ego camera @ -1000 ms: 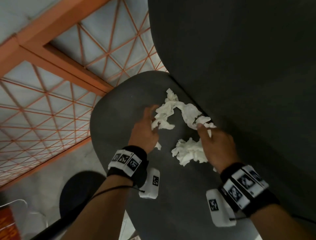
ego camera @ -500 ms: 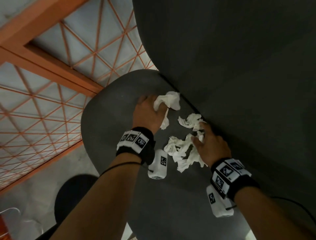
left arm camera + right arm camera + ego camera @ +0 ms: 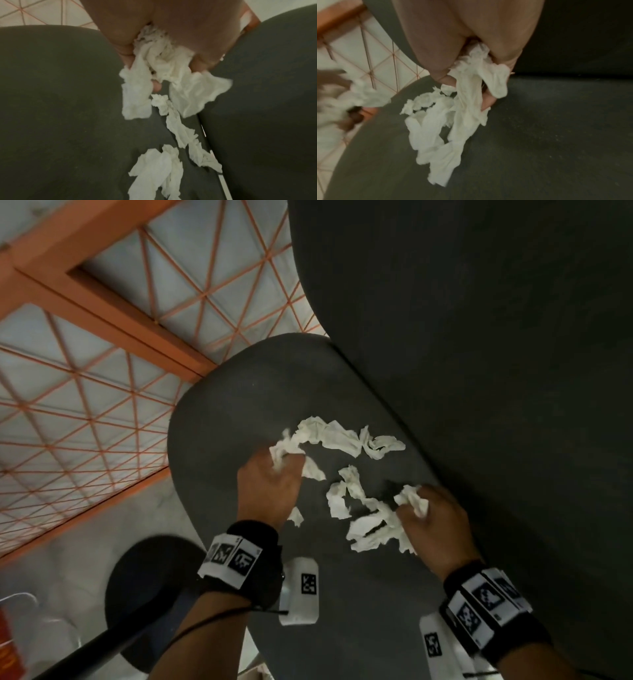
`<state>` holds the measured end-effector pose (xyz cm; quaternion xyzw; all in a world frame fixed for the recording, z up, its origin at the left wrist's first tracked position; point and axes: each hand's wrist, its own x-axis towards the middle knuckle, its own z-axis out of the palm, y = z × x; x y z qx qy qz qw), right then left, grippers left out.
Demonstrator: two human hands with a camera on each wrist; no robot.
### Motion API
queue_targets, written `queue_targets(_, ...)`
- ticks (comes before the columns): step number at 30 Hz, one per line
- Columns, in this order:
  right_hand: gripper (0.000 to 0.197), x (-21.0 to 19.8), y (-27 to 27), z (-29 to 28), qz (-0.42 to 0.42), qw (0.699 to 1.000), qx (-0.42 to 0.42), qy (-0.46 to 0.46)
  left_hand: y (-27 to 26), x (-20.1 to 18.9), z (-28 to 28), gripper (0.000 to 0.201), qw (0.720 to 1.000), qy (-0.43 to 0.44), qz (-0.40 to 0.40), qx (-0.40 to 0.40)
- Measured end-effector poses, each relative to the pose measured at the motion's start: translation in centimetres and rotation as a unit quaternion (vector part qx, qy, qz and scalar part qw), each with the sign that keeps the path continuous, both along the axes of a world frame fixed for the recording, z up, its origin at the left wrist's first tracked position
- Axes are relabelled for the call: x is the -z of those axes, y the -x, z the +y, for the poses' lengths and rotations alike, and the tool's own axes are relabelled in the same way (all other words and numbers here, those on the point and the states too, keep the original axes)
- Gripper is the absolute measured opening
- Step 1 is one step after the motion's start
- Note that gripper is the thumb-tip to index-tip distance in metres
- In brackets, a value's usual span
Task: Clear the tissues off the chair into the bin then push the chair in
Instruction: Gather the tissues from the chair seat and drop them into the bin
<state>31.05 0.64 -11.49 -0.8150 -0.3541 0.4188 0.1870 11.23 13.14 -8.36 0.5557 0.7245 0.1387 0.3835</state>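
Crumpled white tissues [image 3: 342, 436] lie on the dark grey chair seat [image 3: 222, 412], close to the backrest [image 3: 479, 337]. My left hand [image 3: 274, 474] grips one end of a long twisted tissue [image 3: 164, 60] that trails away across the seat. My right hand [image 3: 424, 508] grips a second bunch of tissues [image 3: 373, 525] near the seat's back edge; in the right wrist view that bunch [image 3: 467, 94] hangs from the curled fingers down onto the seat. A small scrap [image 3: 296, 517] lies by my left wrist. No bin is recognisable in any view.
The floor [image 3: 85, 405] to the left has pale tiles with orange lines. A round black base [image 3: 144, 594] and a dark pole stand at the lower left, beside the seat. Something clear with an orange part shows at the bottom left corner [image 3: 13, 645].
Both hands have closed round tissues. The left hand has drawn back from the seat's far part, pulling a long tissue out across the seat. The right hand has bunched up its pile.
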Motion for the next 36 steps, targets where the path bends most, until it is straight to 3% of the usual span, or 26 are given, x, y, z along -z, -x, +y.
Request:
queue_targets(2,0.012,-1.0,-0.2,-0.7,0.01,0.999,0.031,-0.023,-0.6,1.3,0.4,0.028,0.996,0.008,0.05,0.066)
queue_targets(5,0.011,-1.8,-0.7,-1.3,0.048,0.994,0.08,-0.062,-2.8,2.8,1.6,0.012,0.979,-0.005,0.096,0.179)
queue_targets(9,0.011,-1.9,-1.4,-1.4,0.06,0.987,0.11,-0.101,-5.5,4.9,3.4,0.038,0.963,0.013,0.117,0.243)
queue_targets(12,0.019,-2.1,-1.9,-1.3,0.057,0.986,0.119,-0.103,-6.4,5.4,4.2,0.037,0.949,0.016,0.165,0.268)
queue_targets(16,0.022,-2.5,-2.1,-1.2,0.099,0.986,0.116,-0.064,-6.2,4.4,4.4,0.036,0.959,0.005,0.156,0.236)
queue_targets(21,0.023,-1.8,-0.6,0.4,0.106,0.993,0.047,-0.037,-3.2,2.0,2.7,0.012,0.989,-0.042,0.058,0.13)
queue_targets(23,0.038,-0.8,0.1,2.3,0.088,0.995,-0.008,-0.036,-1.8,0.8,1.2,0.005,0.992,-0.055,0.052,0.096)
queue_targets(27,0.061,0.8,0.6,7.3,-0.012,0.994,-0.107,-0.015,-1.2,-0.9,-2.7,0.017,0.999,-0.017,-0.004,0.042)
queue_targets(32,0.034,1.5,0.4,10.1,-0.123,0.975,-0.159,0.091,-2.4,1.0,-6.1,0.024,0.991,0.11,-0.004,0.071)
queue_targets(36,0.029,0.6,-0.4,8.5,-0.054,0.992,-0.1,0.06,-3.9,3.0,-6.4,0.04,0.985,0.125,0.046,0.106)
